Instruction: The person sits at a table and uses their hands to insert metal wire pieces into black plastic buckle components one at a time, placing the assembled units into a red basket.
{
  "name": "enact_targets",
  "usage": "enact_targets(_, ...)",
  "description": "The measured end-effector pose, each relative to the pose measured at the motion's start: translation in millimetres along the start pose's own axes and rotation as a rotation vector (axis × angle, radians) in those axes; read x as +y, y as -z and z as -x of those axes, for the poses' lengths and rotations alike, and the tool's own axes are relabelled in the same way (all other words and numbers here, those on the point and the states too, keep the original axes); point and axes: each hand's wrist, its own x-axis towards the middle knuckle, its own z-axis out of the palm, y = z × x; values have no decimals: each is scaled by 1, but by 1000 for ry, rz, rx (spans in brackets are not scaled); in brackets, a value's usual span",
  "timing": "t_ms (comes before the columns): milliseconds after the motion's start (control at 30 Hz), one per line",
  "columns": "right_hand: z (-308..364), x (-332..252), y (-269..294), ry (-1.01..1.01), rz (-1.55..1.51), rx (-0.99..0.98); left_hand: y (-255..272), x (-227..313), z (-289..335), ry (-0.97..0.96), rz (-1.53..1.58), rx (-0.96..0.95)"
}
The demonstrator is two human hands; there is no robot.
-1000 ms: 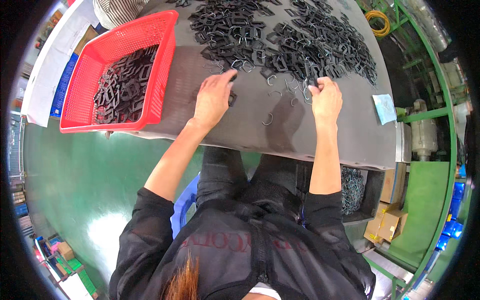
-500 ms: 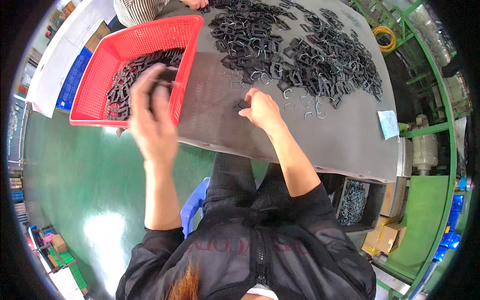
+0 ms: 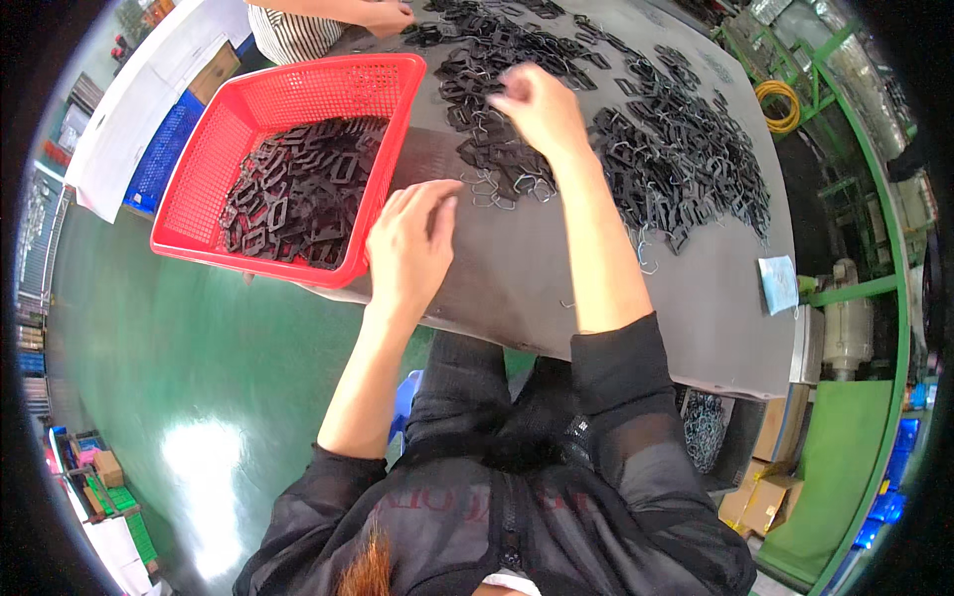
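Head view of a worktop (image 3: 715, 308) with both hands of the person over it. The left hand (image 3: 412, 238) lies at the near right corner of a red perforated basket (image 3: 189, 189), its fingers gently bent and its thumb set apart from them, leaving a moderate, vacant gap; whether it touches the basket wall cannot be told. The right hand (image 3: 542, 104) is over the left heap of black parts (image 3: 556, 50), fingers curled inward and slightly blurred; whether it grips a part cannot be told. The basket contains black frame-shaped pieces (image 3: 298, 189) piled loosely, several with rectangular openings. A second, larger heap (image 3: 686, 169) spreads to the right, mixed with bright metal hooks (image 3: 646, 253) along its near edge; more bent wires (image 3: 494, 189) lie at the near end of the left heap. Beyond the basket, a co-worker's hand (image 3: 390, 18) reaches in near the far edge. A pale blue face mask (image 3: 779, 283) lies at the worktop's right edge.
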Motion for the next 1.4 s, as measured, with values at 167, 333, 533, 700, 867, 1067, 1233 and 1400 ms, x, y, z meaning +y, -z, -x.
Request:
enact_targets(167, 23, 89, -38, -185, 311, 106, -79, -66, -19, 37, -77, -32)
enact_targets(333, 49, 104, -20, -109, 99, -15, -91, -63, -17, 83, 46, -390)
enact_targets(533, 93, 94, 34, -265, -199, -71, -62, 7, -24, 189, 285, -273)
enact_targets(700, 103, 81, 70, -311, -243, -35, -84, -4, -48, 18, 69, -452)
enact_targets(867, 111, 107, 86, -350, -100, -125, -82, 7, -66, 240, 183, -437)
enact_targets(1067, 130, 123, 118, -579, -441, -421, -94, -21, -69, 229, 39, -490)
enact_targets(1233, 130, 134, 101, -148, -48, -487, -120, -12, -33, -240, -63, -201)
enact_targets(1400, 83, 132, 53, -160, 362, 102, -136, 6, 16, -263, 36, -256)
